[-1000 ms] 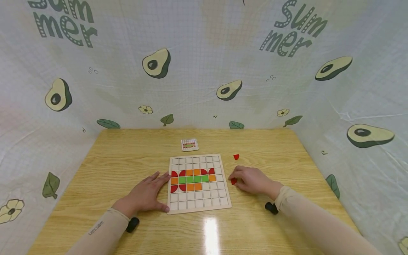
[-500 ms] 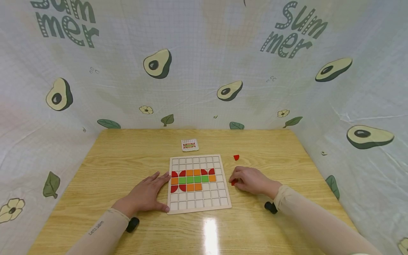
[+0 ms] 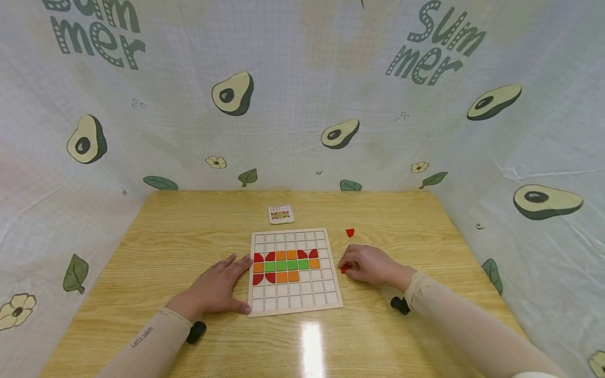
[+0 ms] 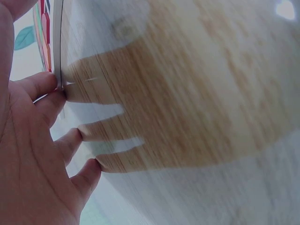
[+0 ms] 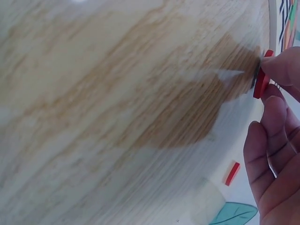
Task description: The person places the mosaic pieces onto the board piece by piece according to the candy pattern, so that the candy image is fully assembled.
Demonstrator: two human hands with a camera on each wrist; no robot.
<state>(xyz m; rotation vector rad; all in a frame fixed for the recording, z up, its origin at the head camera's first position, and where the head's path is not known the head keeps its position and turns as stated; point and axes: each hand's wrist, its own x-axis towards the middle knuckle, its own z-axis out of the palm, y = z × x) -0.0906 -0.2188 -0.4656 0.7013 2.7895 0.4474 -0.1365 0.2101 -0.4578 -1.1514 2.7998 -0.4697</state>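
Observation:
In the head view a pale square grid board (image 3: pixel 307 287) lies on the table with red quarter-round, orange and green square tiles across its middle rows. My left hand (image 3: pixel 215 286) is spread flat at the board's left side, thumb and a fingertip touching its edge. Just beyond the right edge, my right hand (image 3: pixel 371 265) pinches a red quarter-round tile (image 5: pixel 263 77) between thumb and finger. The right wrist view has that tile tilted on edge near the tabletop; whether it touches the table I cannot tell. Fingers hide part of it.
Another red quarter-round tile (image 3: pixel 350 232) lies loose beyond the right hand. A small pattern card (image 3: pixel 281 214) sits behind the board, printed with a similar coloured figure. Printed cloth (image 3: pixel 283 157) hangs round the back and sides of the wooden table (image 3: pixel 189 226).

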